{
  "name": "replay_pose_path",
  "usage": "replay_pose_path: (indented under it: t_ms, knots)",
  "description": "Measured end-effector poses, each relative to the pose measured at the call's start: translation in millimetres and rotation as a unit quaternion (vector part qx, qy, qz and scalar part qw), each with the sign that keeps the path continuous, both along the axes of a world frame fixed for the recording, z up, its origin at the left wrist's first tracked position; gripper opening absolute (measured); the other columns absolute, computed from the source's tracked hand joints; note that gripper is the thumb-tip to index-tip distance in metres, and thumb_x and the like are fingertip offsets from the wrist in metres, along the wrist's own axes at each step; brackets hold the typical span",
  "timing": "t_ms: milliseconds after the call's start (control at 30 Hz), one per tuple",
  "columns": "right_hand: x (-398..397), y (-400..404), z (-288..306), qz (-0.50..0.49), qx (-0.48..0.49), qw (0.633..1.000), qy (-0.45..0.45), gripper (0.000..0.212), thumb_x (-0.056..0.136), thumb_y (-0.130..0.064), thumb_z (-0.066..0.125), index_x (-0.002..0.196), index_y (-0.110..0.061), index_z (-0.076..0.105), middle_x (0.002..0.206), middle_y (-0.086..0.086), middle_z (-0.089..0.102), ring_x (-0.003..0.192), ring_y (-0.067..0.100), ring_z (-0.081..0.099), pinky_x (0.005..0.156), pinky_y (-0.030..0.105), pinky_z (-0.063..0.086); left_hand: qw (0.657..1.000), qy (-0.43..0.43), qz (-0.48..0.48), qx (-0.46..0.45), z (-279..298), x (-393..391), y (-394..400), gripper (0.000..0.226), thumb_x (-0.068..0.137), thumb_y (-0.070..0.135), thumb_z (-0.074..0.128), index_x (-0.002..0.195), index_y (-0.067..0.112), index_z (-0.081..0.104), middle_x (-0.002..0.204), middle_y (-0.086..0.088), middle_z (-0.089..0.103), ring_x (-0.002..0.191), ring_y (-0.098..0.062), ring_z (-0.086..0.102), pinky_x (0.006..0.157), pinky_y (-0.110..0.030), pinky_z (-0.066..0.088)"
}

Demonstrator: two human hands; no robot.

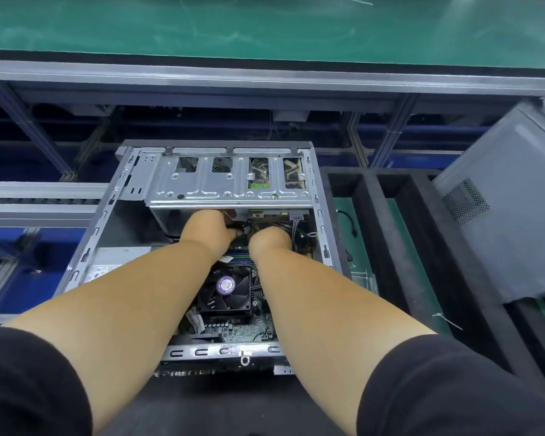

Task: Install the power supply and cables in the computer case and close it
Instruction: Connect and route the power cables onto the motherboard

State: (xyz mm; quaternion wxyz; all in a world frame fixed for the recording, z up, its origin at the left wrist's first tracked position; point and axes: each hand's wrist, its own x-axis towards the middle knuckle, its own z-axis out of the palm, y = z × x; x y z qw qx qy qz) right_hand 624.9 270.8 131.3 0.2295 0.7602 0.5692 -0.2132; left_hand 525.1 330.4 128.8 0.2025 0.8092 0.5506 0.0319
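Grey metal makes up the case (85,256), which lies open on its side on a dark mat, its far end against the rail of the green bench (265,23). Both hands are deep inside, near the far end, just under the drive cage (230,180). The left hand (210,229) has its fingers curled round a black cable with a pale plug (244,229). The right hand (272,243) is bunched up just beside it among the wires (296,228), but I cannot tell if it holds one, because its fingers are hidden. The power supply (120,259) sits inside along the left wall of the case. The fan (225,292) is in the middle, between the two arms. The side panel (516,215) leans at the right, well apart from the case, so the case is not closed yet. The cables look soft and bendy, and light. I think it is best to hold the hard plug, not the thin wires, and push it in straight. The board (246,328) looks easy to break. The metal edges may be sharp.
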Motion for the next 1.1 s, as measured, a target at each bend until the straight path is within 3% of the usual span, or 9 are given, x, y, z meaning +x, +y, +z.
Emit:
replay_pose_path:
  t_ms: [100, 167, 233, 333, 433, 667, 800, 967, 1100]
  knots:
    - [0, -2, 2, -0.005, 0.012, 1.000, 0.010, 0.030, 0.096, -0.003, 0.047, 0.122, -0.007, 0.062, 0.127, 0.008, 0.060, 0.108, 0.027, 0.057, 0.080, 0.032, 0.045, 0.997, 0.072, -0.023, -0.006, -1, 0, 7, 0.022, 0.090, 0.030, 0.061, 0.084, 0.009, 0.063, 0.076, -0.006, 0.055, 0.076, -0.024, 0.050, 0.068, -0.028, 0.039]
    - [0, -1, 1, -0.003, 0.012, 1.000, 0.009, 0.030, 0.096, -0.003, 0.048, 0.121, -0.008, 0.062, 0.127, 0.008, 0.060, 0.112, 0.027, 0.057, 0.076, 0.032, 0.044, 0.990, 0.123, -0.060, -0.019, 1, 3, 12, 0.025, 0.094, 0.033, 0.055, 0.105, 0.013, 0.066, 0.092, -0.011, 0.063, 0.085, -0.027, 0.056, 0.071, -0.027, 0.039]
    - [0, 0, 1, -0.009, 0.005, 1.000, 0.010, 0.029, 0.095, -0.004, 0.049, 0.120, -0.008, 0.063, 0.126, 0.008, 0.060, 0.114, 0.028, 0.057, 0.075, 0.033, 0.044, 0.984, 0.151, -0.092, -0.033, 4, 8, 16, 0.037, 0.097, 0.036, 0.051, 0.132, 0.022, 0.055, 0.115, -0.011, 0.065, 0.102, -0.028, 0.058, 0.075, -0.028, 0.039]
    - [-1, 0, 2, -0.019, -0.005, 1.000, 0.017, 0.029, 0.094, -0.003, 0.050, 0.119, -0.008, 0.063, 0.124, 0.008, 0.061, 0.110, 0.028, 0.057, 0.076, 0.034, 0.045, 0.977, 0.174, -0.117, -0.045, 6, 12, 20, 0.041, 0.100, 0.032, 0.047, 0.138, 0.016, 0.049, 0.128, -0.011, 0.058, 0.109, -0.028, 0.054, 0.078, -0.029, 0.037]
    - [-2, -1, 3, -0.017, 0.000, 1.000, 0.017, 0.028, 0.094, -0.004, 0.049, 0.119, -0.008, 0.063, 0.122, 0.008, 0.061, 0.103, 0.028, 0.057, 0.074, 0.033, 0.045, 0.973, 0.168, -0.139, -0.076, 6, 13, 26, 0.043, 0.100, 0.035, 0.049, 0.140, 0.021, 0.046, 0.141, -0.008, 0.049, 0.123, -0.028, 0.048, 0.093, -0.031, 0.039]
    - [0, -1, 3, -0.085, 0.026, 0.993, 0.074, 0.027, 0.097, -0.005, 0.044, 0.117, -0.007, 0.062, 0.122, 0.010, 0.059, 0.096, 0.028, 0.052, 0.078, 0.032, 0.042, 0.964, 0.164, -0.207, -0.023, -1, 18, 25, 0.040, 0.097, 0.031, 0.055, 0.134, 0.017, 0.052, 0.131, -0.011, 0.055, 0.112, -0.030, 0.053, 0.094, -0.036, 0.043]
    - [0, -1, 2, -0.110, 0.050, 0.989, 0.087, 0.018, 0.097, -0.004, 0.042, 0.100, -0.009, 0.059, 0.104, 0.008, 0.055, 0.088, 0.026, 0.047, 0.076, 0.031, 0.041, 0.966, 0.160, -0.200, -0.032, -2, 18, 28, 0.037, 0.098, 0.031, 0.054, 0.132, 0.018, 0.053, 0.130, -0.010, 0.056, 0.111, -0.028, 0.053, 0.087, -0.030, 0.039]
    - [1, -3, 2, -0.113, 0.052, 0.988, 0.089, 0.029, 0.097, -0.003, 0.041, 0.116, -0.005, 0.064, 0.098, 0.008, 0.050, 0.100, 0.028, 0.056, 0.081, 0.031, 0.045, 0.971, 0.149, -0.184, -0.036, -6, 17, 31, 0.035, 0.098, 0.027, 0.055, 0.132, 0.020, 0.055, 0.130, -0.006, 0.056, 0.102, -0.023, 0.050, 0.084, -0.026, 0.036]
    - [-3, -3, 2, -0.094, 0.032, 0.993, 0.058, 0.022, 0.095, -0.003, 0.047, 0.075, -0.005, 0.054, 0.078, 0.003, 0.049, 0.069, 0.021, 0.047, 0.071, 0.032, 0.043, 0.967, 0.159, -0.195, -0.025, -14, 15, 36, 0.036, 0.097, 0.026, 0.054, 0.132, 0.021, 0.054, 0.129, -0.007, 0.057, 0.109, -0.028, 0.053, 0.094, -0.034, 0.043]
